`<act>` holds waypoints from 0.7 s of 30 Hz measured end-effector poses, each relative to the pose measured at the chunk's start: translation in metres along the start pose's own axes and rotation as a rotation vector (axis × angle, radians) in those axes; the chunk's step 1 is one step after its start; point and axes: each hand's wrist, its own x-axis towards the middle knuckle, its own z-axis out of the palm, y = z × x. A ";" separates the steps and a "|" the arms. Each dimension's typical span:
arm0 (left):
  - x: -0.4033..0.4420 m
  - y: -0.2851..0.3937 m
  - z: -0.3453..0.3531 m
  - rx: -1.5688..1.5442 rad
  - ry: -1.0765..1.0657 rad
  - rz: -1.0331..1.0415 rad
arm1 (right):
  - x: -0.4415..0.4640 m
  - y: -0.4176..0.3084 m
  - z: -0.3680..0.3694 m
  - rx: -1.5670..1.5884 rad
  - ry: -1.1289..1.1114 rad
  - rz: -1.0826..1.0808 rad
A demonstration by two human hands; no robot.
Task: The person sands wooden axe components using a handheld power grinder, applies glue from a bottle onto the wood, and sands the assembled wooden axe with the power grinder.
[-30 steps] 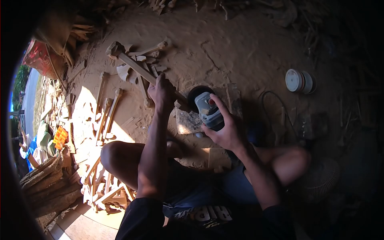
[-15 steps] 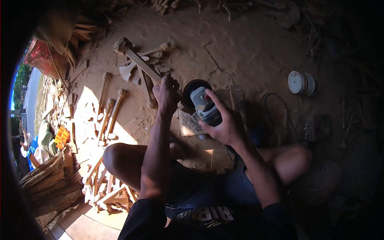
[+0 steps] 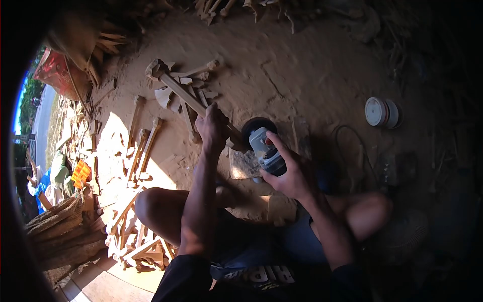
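Note:
My left hand (image 3: 213,128) is closed around a long wooden stick with a knobbed, faceted end (image 3: 178,89), which slants up to the left. The stick's near end reaches the dark round disc (image 3: 256,127) of an angle grinder. My right hand (image 3: 294,171) grips the grey grinder body (image 3: 265,150), its index finger stretched along the top. Disc and wood lie close together; whether they touch I cannot tell. Beneath them sits a block (image 3: 242,165) on the ground, partly sunlit.
Similar wooden sticks (image 3: 148,146) and offcuts lie on the dusty ground to the left, with a heap of pieces (image 3: 146,249) by my knee. A white tin (image 3: 376,111) stands at right, near a dark cable (image 3: 359,141). An orange item (image 3: 80,173) lies far left.
The whole view has shifted slightly, so things appear lower and further right. The grinder and my right hand have moved a little toward me. Both grips stay the same.

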 end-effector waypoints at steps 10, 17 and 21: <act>-0.006 -0.004 0.008 0.041 -0.025 0.060 | 0.023 -0.007 0.005 0.062 0.044 -0.019; -0.008 -0.002 0.013 0.126 0.042 0.102 | 0.020 0.006 0.008 0.060 0.073 -0.063; 0.001 -0.005 0.003 0.116 -0.026 0.097 | 0.004 0.014 0.008 0.081 0.038 -0.020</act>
